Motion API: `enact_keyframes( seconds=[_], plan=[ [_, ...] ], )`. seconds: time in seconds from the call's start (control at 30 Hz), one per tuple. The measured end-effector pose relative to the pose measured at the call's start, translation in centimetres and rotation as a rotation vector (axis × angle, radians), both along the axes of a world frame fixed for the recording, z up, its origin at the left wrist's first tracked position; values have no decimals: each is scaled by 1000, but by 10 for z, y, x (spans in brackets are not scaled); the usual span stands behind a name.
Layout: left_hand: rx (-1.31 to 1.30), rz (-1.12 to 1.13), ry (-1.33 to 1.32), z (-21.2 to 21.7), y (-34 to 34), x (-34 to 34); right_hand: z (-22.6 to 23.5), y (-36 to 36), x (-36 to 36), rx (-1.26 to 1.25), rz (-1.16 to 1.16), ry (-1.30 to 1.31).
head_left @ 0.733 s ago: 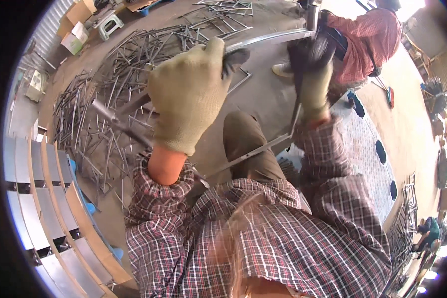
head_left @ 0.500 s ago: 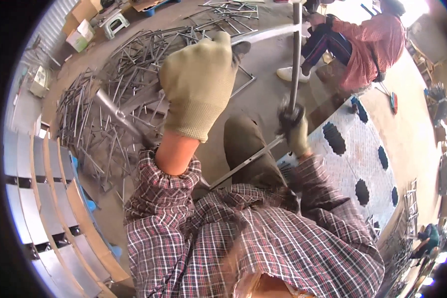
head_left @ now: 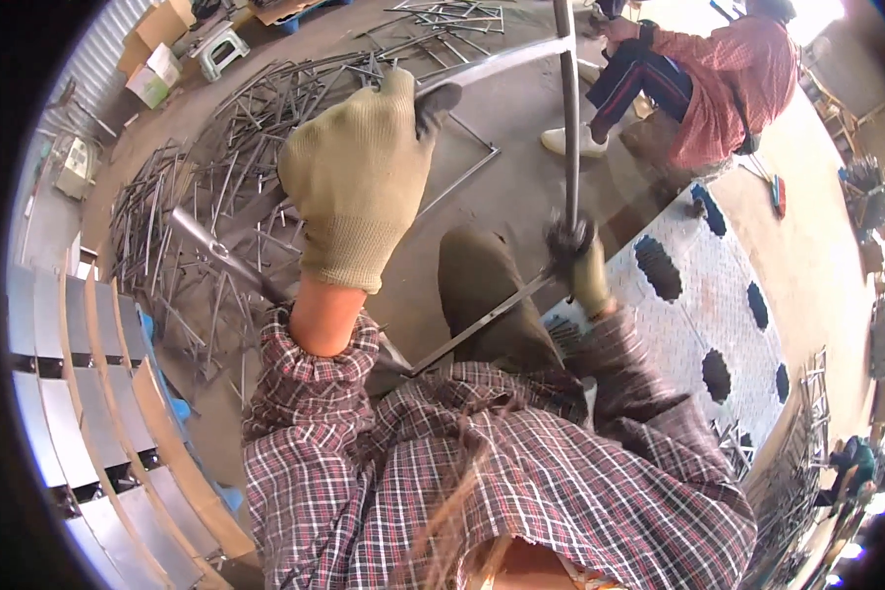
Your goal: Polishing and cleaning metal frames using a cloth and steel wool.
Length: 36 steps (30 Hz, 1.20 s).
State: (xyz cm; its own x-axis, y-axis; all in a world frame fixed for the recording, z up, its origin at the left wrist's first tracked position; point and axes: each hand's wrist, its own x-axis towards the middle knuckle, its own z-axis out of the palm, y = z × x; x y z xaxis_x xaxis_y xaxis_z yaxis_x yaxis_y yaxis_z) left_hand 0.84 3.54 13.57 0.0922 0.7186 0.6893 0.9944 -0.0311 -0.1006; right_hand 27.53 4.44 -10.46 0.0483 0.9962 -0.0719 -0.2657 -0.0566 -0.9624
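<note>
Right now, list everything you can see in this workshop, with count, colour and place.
Thin grey metal rod: one, upright, gripped at its lower end by the right hand.
Flat silver metal bar: one, under the left hand.
Loose grey steel rods: many, heaped on the floor, left.
Cardboard boxes: several, brown, upper left.
Perforated metal sheet: one, grey, right.
Seated person in red plaid shirt: one, upper right.
Left hand: olive knit glove.
Right hand: dark-palmed glove.

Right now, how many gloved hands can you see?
2. The left hand, in a tan knit glove, is raised high, gripping a flat metal bar. The right hand, blurred, grips an upright metal rod. The seated person's hands are hidden.
</note>
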Motion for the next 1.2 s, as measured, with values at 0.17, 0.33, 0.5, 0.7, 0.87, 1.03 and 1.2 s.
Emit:
enact_keyframes(
  seconds=[0.17, 0.33, 0.5, 0.7, 0.87, 1.03, 1.2],
  plan=[
    [21, -194, -78, 1, -5, 16, 145, 80, 15, 586, -89, -9],
    [-24, -101, -175, -4, -23, -2, 47, 42, 0, 250, 65, 92],
    [-122, -23, -184, -8, -10, -19, -18, 28, 15, 107, 161, -91],
    [18, -222, -241, -10, -13, -4, 175, 97, 15, 696, 215, -146],
    [-77, -92, -239, -13, -25, -27, 31, 15, -12, 2, 140, 333],
    [-206, 6, -184, -11, -10, -20, 36, 42, 23, 148, 226, -10],
    [-14, -237, -131, -8, -9, -5, 175, 81, 15, 665, 217, -271]
  ],
)
